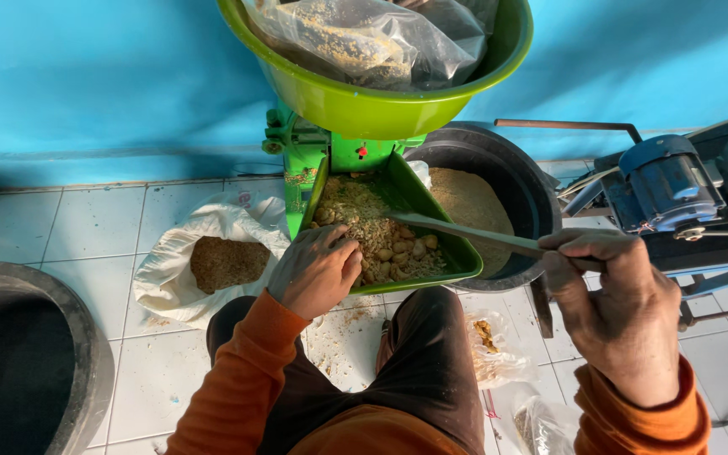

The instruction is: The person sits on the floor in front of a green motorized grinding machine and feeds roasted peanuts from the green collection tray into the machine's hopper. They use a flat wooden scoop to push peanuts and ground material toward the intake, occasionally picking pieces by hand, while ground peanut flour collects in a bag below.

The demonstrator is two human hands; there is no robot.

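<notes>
The left hand (pixel 318 270) rests with curled fingers in the green tray (pixel 457 253), pressing into crushed nuts and meal (pixel 372 227). The right hand (pixel 617 307) is clenched around a metal rod (pixel 465 232) reaching into that tray. Beside it, a black bucket (pixel 520 181) holds tan powder, and a white sack (pixel 174 270) holds brown grain.

Single head-worn view, looking steeply down from close above, facing the blue wall (pixel 86 76)
</notes>
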